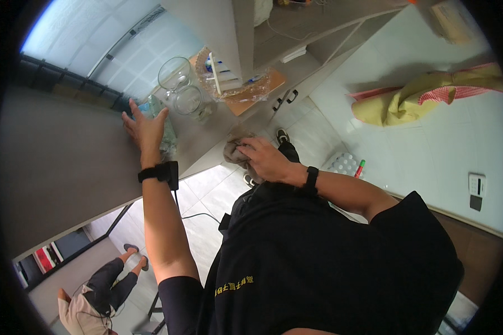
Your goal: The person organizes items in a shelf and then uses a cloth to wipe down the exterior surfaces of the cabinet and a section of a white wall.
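My right hand [268, 159] is closed on a crumpled grey-brown cloth [234, 150] beside the front edge of a counter [197, 144]. My left hand [147, 127] is spread at a green, plastic-like package [168, 140] near the back of the counter; whether the fingers touch it is unclear. Two round glass vessels [175, 74] [188, 100] stand close by. Beyond them, a brown woven tray [202, 69] with clear plastic wrap holds a white rack-like item [215, 74] and blue-and-white packets. It rests on an orange-brown board [272, 86].
A grey panel [67, 150] borders the counter at left, with a frosted window [121, 37] behind. Drawers with black handles [292, 96] lie beyond the board. A yellow cloth with red checked trim [402, 104] hangs at right. Another person [94, 293] is at lower left.
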Demonstrator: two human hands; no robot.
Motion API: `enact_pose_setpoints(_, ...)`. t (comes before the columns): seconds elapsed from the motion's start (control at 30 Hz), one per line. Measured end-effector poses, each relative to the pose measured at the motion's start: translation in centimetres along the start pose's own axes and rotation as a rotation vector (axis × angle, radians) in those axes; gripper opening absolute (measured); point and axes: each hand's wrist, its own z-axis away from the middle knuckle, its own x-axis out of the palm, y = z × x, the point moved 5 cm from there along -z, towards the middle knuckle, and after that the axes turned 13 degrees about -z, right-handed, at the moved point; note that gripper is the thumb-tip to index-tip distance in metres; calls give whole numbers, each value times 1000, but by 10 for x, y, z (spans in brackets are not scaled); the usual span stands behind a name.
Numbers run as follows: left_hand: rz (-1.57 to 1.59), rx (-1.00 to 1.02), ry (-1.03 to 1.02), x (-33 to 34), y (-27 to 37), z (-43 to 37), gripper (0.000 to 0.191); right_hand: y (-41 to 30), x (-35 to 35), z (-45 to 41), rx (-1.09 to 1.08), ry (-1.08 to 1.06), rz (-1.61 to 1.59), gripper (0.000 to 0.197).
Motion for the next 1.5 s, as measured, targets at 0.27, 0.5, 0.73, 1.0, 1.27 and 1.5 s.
enact_pose_setpoints(0.27, 88, 203, 282, -5, -9, 40, 96, 9, 15, 21, 142, -5, -34, 45)
enact_pose_setpoints(0.5, 181, 275, 299, -19, -9, 105, 81, 17, 9, 39, 49, 15, 77, 43)
enact_pose_setpoints(0.73, 196, 411, 294, -13, -17, 181, 59, 39, -36, 76, 277, 232, -162, 38)
enact_pose_setpoints(1.0, 151, 355, 34, 21, -21, 202, 62, 77, -132, 158, 535, 532, -414, 46)
enact_pose_setpoints(1.27, 20, 428, -7, 38, -10, 219, 78, 108, -162, 206, 738, 746, -712, 51)
enact_pose_setpoints(1.5, -6, 447, -93, 40, -3, 223, 98, 122, -161, 164, 718, 797, -919, 50)
